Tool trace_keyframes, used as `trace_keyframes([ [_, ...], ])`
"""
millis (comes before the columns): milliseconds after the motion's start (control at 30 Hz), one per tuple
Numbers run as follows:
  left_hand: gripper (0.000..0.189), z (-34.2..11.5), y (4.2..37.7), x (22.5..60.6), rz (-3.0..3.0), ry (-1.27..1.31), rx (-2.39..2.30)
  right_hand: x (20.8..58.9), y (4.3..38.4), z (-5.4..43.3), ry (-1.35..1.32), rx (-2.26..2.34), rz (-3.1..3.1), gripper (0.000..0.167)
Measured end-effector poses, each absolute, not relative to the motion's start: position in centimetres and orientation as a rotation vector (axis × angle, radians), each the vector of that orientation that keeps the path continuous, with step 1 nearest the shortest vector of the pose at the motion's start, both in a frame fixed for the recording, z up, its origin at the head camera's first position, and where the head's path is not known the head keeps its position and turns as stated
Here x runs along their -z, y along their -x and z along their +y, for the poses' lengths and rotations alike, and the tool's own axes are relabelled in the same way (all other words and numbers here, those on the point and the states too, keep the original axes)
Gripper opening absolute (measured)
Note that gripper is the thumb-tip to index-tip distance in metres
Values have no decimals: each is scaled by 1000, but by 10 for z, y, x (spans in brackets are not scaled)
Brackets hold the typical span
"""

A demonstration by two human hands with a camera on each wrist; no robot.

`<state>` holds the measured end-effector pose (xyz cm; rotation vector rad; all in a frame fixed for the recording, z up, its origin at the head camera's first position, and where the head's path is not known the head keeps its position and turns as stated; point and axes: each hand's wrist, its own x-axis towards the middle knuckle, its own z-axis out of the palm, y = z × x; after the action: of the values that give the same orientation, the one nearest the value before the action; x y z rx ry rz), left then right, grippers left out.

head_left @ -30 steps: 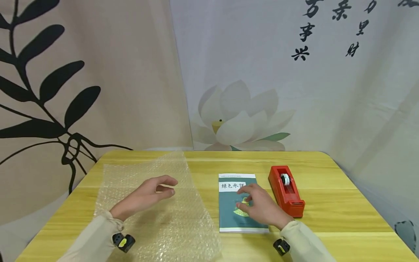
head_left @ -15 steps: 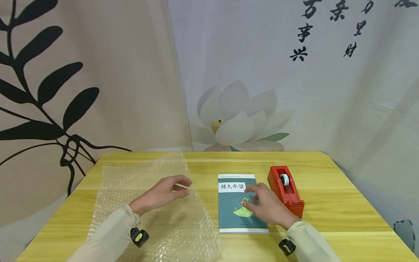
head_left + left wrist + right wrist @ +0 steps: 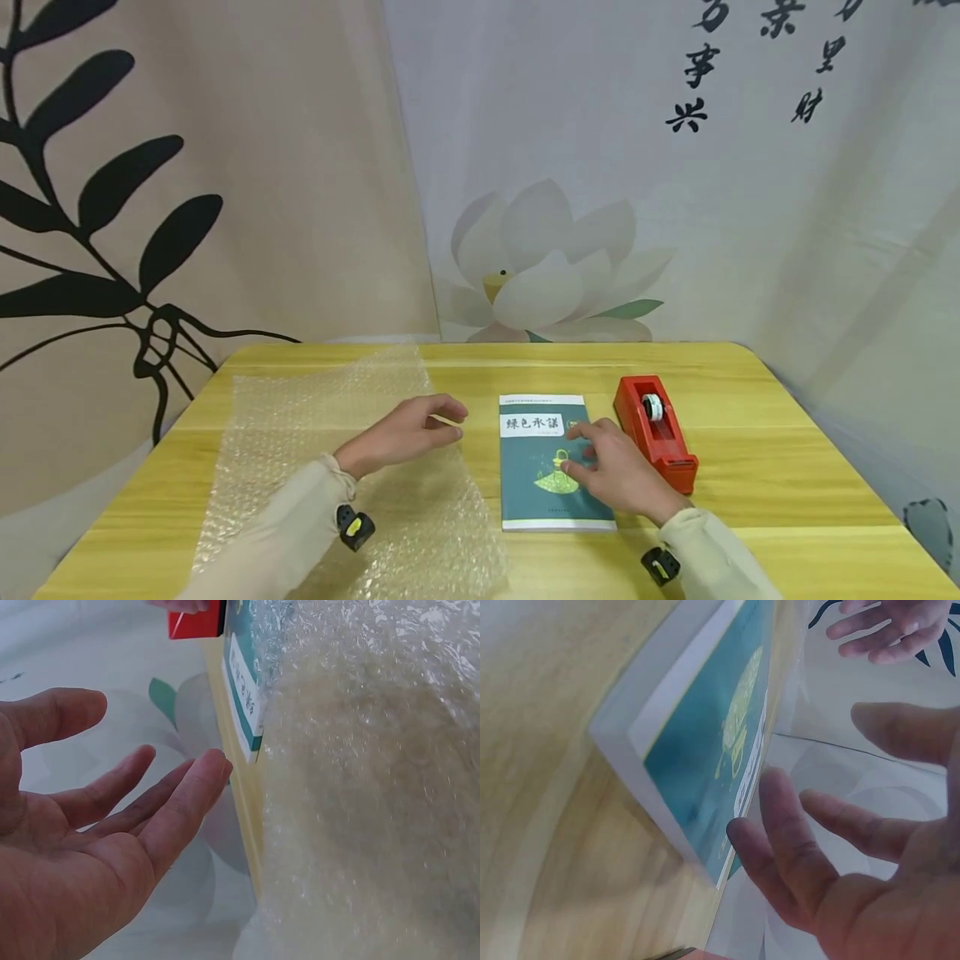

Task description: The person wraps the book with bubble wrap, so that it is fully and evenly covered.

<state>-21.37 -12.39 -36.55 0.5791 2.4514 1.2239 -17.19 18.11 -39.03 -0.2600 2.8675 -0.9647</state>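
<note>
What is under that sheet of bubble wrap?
Through the clear bubble wrap only the yellow wooden table shows. The left hand and sleeve cover part of the sheet.

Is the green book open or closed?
Closed. The book lies flat on the table, front cover up, no pages showing.

Sleeves: long, loose, pale beige cloth reaching both wrists.
Left hand (image 3: pixel 408 432): bare, no rings.
Right hand (image 3: pixel 615 471): bare.
Wrist devices: small, black, with yellow marks.
</note>
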Motion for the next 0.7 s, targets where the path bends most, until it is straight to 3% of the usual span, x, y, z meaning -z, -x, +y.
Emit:
trace_keyframes([
  [700,41,-90,236,379,2347,-473,-1217,395,171,185,191,914,2880,38],
])
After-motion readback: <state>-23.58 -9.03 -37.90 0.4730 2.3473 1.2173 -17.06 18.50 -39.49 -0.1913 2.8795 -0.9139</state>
